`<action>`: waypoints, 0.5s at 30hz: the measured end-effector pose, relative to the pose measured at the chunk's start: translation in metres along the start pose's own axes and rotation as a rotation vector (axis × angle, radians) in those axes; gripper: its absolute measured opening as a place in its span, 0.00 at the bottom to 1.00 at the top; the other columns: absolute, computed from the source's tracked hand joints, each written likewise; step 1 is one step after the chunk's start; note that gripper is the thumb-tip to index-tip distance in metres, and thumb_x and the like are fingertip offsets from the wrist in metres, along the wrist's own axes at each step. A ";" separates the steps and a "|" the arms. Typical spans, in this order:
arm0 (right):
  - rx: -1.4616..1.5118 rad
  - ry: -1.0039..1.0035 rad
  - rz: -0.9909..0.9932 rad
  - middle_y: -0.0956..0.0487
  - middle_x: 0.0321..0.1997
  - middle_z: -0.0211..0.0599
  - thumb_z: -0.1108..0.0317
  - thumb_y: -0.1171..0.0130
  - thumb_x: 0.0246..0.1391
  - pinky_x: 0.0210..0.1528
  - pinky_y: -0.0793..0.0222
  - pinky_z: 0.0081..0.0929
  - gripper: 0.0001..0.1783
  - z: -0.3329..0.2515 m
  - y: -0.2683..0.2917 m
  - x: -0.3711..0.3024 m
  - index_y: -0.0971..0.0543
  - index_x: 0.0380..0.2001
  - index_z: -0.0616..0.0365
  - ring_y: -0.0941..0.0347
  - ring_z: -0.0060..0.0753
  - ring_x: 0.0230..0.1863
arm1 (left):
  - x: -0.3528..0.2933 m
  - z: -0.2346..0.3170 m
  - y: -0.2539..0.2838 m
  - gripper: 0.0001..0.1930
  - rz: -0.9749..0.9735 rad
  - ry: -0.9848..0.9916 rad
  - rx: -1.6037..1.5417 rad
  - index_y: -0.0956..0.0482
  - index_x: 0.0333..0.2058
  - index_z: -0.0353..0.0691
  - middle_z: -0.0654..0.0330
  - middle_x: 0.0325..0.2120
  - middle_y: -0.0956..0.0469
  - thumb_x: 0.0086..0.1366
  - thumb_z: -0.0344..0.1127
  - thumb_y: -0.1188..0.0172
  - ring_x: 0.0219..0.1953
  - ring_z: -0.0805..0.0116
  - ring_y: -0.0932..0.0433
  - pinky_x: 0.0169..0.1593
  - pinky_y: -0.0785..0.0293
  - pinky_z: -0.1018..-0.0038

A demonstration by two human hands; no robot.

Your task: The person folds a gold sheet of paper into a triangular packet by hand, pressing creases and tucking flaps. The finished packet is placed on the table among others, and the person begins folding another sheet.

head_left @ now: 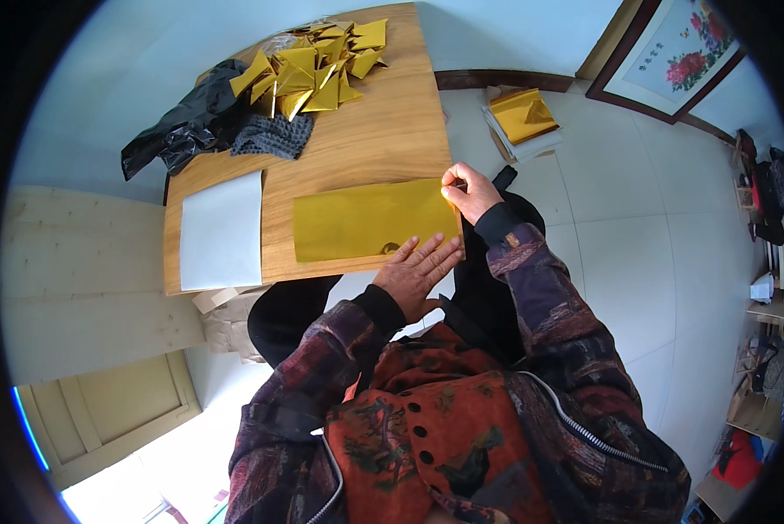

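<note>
A long gold foil sheet (357,220) lies flat near the front edge of the wooden table (383,131). Across its near edge my left hand (414,275) rests with fingers stretched out. At the sheet's far right corner, my right hand (472,194) has thumb and fingers pinched together on the foil. To the left, a silvery white sheet (222,231) lies on the tabletop. Folded gold foil pieces (313,70) are heaped at the back of the table.
A black plastic bag (191,113) and a dark grey knitted cloth (272,135) lie beside the heap. On the floor to the right sits a stack of gold sheets (521,115). A framed flower picture (671,57) leans by the wall. Shelves (763,393) stand far right.
</note>
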State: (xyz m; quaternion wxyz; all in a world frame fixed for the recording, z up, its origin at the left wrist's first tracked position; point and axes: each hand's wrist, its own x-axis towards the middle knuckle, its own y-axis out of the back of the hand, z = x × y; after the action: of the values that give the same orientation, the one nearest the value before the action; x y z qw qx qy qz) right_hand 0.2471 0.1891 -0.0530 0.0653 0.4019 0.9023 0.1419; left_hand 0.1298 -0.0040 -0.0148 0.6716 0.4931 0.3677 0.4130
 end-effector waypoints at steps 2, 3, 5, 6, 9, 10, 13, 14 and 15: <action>-0.018 0.009 0.009 0.27 0.30 0.27 0.74 0.42 0.55 0.39 0.32 0.21 0.05 0.001 -0.001 0.002 0.28 0.34 0.59 0.31 0.19 0.32 | -0.004 0.006 -0.002 0.48 0.041 0.014 -0.004 0.50 0.69 0.45 0.61 0.70 0.52 0.55 0.55 0.38 0.72 0.61 0.54 0.71 0.61 0.56; -0.023 0.000 0.012 0.27 0.30 0.27 0.74 0.42 0.54 0.39 0.32 0.21 0.06 0.001 -0.001 0.002 0.28 0.34 0.59 0.31 0.19 0.32 | -0.006 0.009 -0.003 0.48 0.050 0.024 -0.006 0.50 0.69 0.44 0.61 0.70 0.52 0.55 0.56 0.38 0.72 0.61 0.54 0.71 0.61 0.56; -0.080 0.016 0.037 0.25 0.31 0.30 0.73 0.42 0.54 0.39 0.31 0.24 0.06 -0.002 -0.002 0.002 0.28 0.34 0.59 0.29 0.23 0.33 | -0.006 0.012 -0.005 0.48 0.075 0.037 -0.007 0.50 0.69 0.43 0.60 0.70 0.51 0.54 0.56 0.38 0.72 0.61 0.54 0.71 0.61 0.55; -0.113 -0.016 0.049 0.24 0.31 0.32 0.72 0.42 0.54 0.39 0.30 0.25 0.06 -0.004 -0.003 0.002 0.28 0.34 0.59 0.27 0.26 0.33 | -0.006 0.013 -0.006 0.49 0.089 0.040 -0.006 0.50 0.68 0.43 0.60 0.70 0.51 0.54 0.56 0.38 0.72 0.61 0.54 0.71 0.61 0.55; -0.317 -0.091 0.165 0.20 0.34 0.43 0.66 0.42 0.55 0.43 0.29 0.39 0.08 -0.014 -0.013 -0.002 0.28 0.36 0.55 0.23 0.49 0.39 | -0.006 0.016 -0.009 0.49 0.107 0.061 -0.007 0.50 0.68 0.43 0.59 0.70 0.50 0.54 0.57 0.38 0.72 0.61 0.54 0.71 0.62 0.54; -0.346 -0.118 0.212 0.20 0.35 0.43 0.66 0.43 0.56 0.43 0.29 0.42 0.08 -0.017 -0.018 -0.004 0.28 0.38 0.54 0.23 0.51 0.40 | -0.006 0.017 -0.010 0.49 0.117 0.062 -0.012 0.50 0.68 0.43 0.59 0.70 0.50 0.54 0.57 0.38 0.72 0.60 0.54 0.71 0.62 0.54; -0.393 -0.100 0.356 0.20 0.36 0.47 0.64 0.48 0.60 0.41 0.31 0.50 0.08 -0.023 -0.036 -0.015 0.31 0.42 0.50 0.25 0.58 0.42 | -0.007 0.016 -0.013 0.47 0.139 0.058 -0.053 0.48 0.68 0.42 0.57 0.69 0.48 0.55 0.55 0.39 0.72 0.59 0.54 0.71 0.62 0.53; -0.410 -0.134 0.365 0.21 0.36 0.48 0.63 0.49 0.61 0.41 0.31 0.51 0.08 -0.024 -0.038 -0.020 0.31 0.42 0.50 0.25 0.59 0.41 | -0.007 0.015 -0.013 0.45 0.120 0.050 -0.089 0.46 0.67 0.42 0.56 0.68 0.47 0.55 0.54 0.38 0.72 0.58 0.53 0.71 0.62 0.53; -0.425 -0.164 0.369 0.21 0.37 0.48 0.63 0.50 0.62 0.40 0.32 0.51 0.08 -0.024 -0.039 -0.022 0.31 0.42 0.49 0.25 0.59 0.41 | -0.007 0.014 -0.014 0.44 0.122 0.042 -0.128 0.44 0.66 0.42 0.55 0.68 0.46 0.55 0.53 0.38 0.72 0.58 0.53 0.71 0.62 0.52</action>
State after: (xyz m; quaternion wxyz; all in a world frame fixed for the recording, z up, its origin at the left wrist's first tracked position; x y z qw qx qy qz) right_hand 0.2285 0.1426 -0.0417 0.1938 0.5467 0.7557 0.3041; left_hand 0.1419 -0.0179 -0.0240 0.6677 0.4618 0.3237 0.4860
